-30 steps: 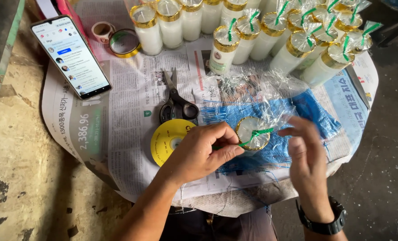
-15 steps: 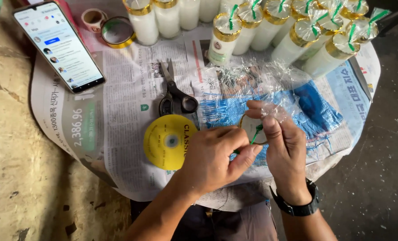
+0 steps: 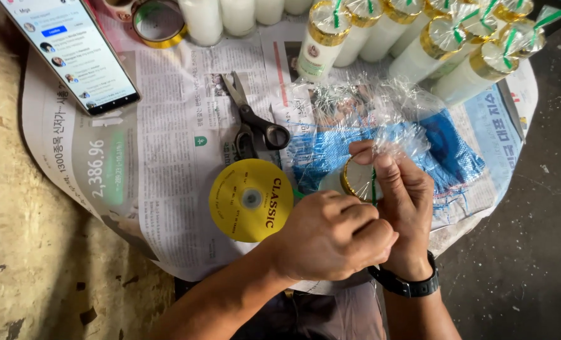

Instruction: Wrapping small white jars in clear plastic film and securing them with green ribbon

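Together our two hands met over a small white candle jar (image 3: 351, 181) with a gold rim, held just above the newspaper (image 3: 167, 157) that covered the round table. Our left hand (image 3: 330, 236) was curled into a loose fist beside the jar, its knuckles toward us; it seemed to pinch something near the jar's top, though we could not tell exactly what lay between the fingers. Our right hand (image 3: 403, 201), with a black watch (image 3: 406, 284) at the wrist, closed its thumb and fingertips on the clear cellophane wrap (image 3: 381, 119) bunched over the jar, and a thin green ribbon (image 3: 373, 186) ran down beside the gold rim.

Just left of the jar lay a yellow ribbon spool (image 3: 250, 200), flat on the paper, nearly touching our left hand. Black-handled scissors (image 3: 255, 126) rested beyond the spool, blades pointing away from us. A smartphone (image 3: 72, 53) with a lit screen lay at the far left, tilted. A roll of tape (image 3: 159, 24) sat near the top edge, beside plain white candles (image 3: 236, 16). Wrapped candles (image 3: 456, 47) with gold bands and green ties stood in a row at the far right.
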